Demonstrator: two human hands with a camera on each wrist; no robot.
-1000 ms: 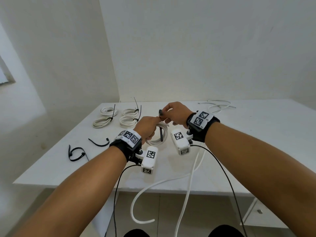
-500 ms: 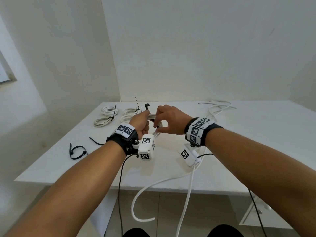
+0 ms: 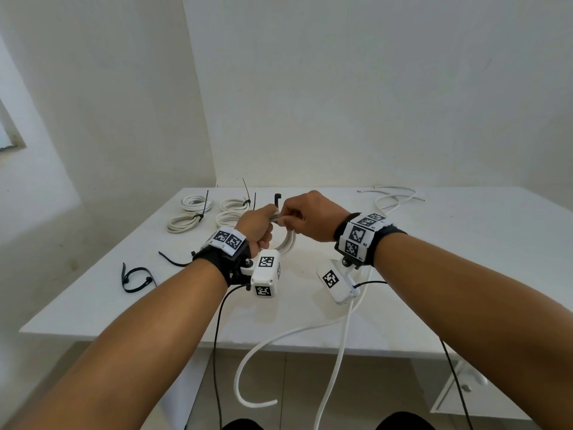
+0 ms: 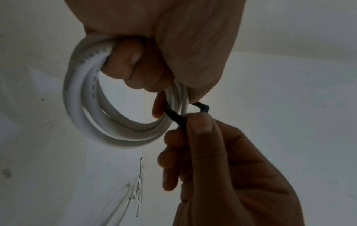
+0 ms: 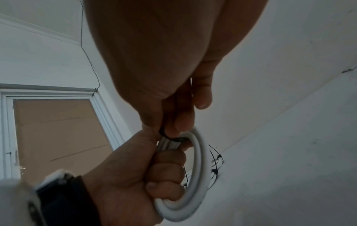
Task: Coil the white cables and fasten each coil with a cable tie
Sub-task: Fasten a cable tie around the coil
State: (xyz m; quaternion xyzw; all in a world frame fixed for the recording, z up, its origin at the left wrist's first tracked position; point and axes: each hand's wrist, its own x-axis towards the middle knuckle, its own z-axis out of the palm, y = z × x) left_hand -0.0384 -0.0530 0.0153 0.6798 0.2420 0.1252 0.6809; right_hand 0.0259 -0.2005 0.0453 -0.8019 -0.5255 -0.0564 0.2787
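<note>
My left hand (image 3: 259,223) grips a coil of white cable (image 3: 286,242) above the table, its fingers curled round the bundled turns (image 4: 86,97). A black cable tie (image 4: 174,117) passes round the coil beside those fingers; its head (image 3: 277,198) sticks up between the hands. My right hand (image 3: 305,217) pinches the tie's strap between thumb and forefinger (image 4: 201,123), right against the coil (image 5: 197,166). In the right wrist view the tie (image 5: 164,133) shows just under the pinching fingertips.
Several tied white coils (image 3: 193,211) lie at the far left of the white table (image 3: 465,259). Two loose black ties (image 3: 135,277) lie near the left edge. An uncoiled white cable (image 3: 393,197) lies at the back right. More white cable (image 3: 338,352) hangs off the front edge.
Both hands with the coil have risen and drifted left. The tie, earlier hanging down across the coil, now wraps round it with its head pointing up, and my right hand pinches the strap.
</note>
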